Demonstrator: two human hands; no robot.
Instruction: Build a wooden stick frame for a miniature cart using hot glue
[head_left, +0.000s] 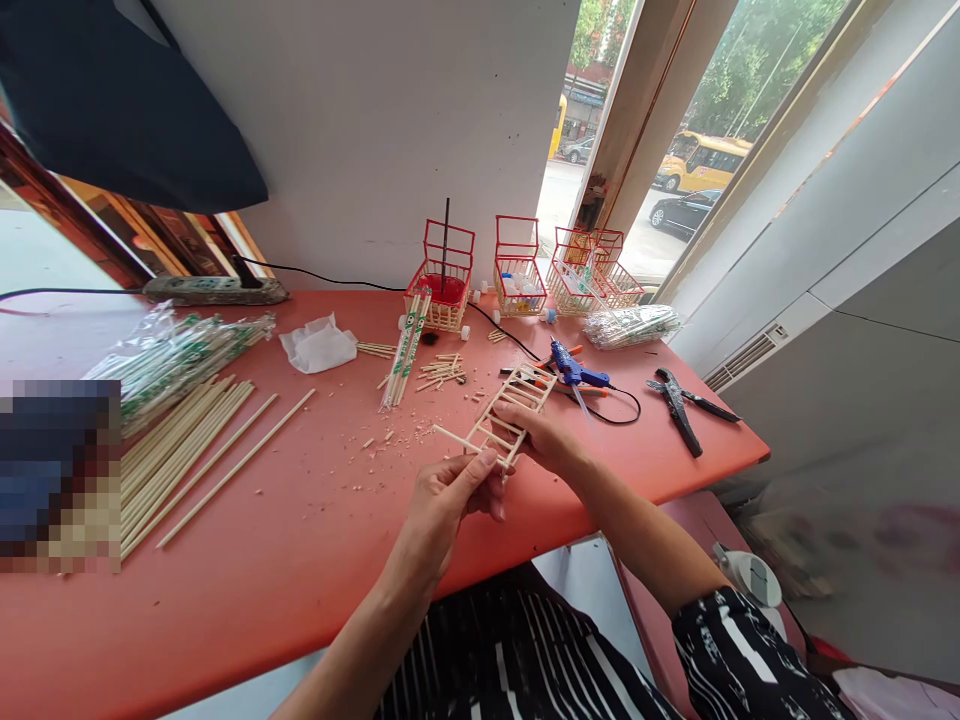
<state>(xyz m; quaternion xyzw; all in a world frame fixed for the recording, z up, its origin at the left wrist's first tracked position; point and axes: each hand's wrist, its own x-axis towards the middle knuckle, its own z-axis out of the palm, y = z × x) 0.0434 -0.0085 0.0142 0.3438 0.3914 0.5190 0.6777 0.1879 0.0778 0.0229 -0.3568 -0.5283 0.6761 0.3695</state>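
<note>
Both hands hold a small wooden stick frame (504, 432), built like a ladder with several crosspieces, tilted above the near part of the table. At its near end, my left hand (450, 492) pinches with thumb and fingers; one thin stick (452, 436) juts out leftward there. My right hand (546, 438) grips the frame's right side, its fingers partly hidden beneath. Just beyond lie a blue glue gun (574, 368) with a cable and orange-handled pliers (592, 389). Short cut sticks (442, 372) are heaped to the left of the frame.
Long bare sticks (191, 455) and wrapped chopsticks (191, 360) cover the red table's (315, 560) left. Small red-and-wood carts (441, 285) line the wall. Black-handled cutters (679, 410) lie at right, near the table's edge. A power strip (214, 290) sits at back left.
</note>
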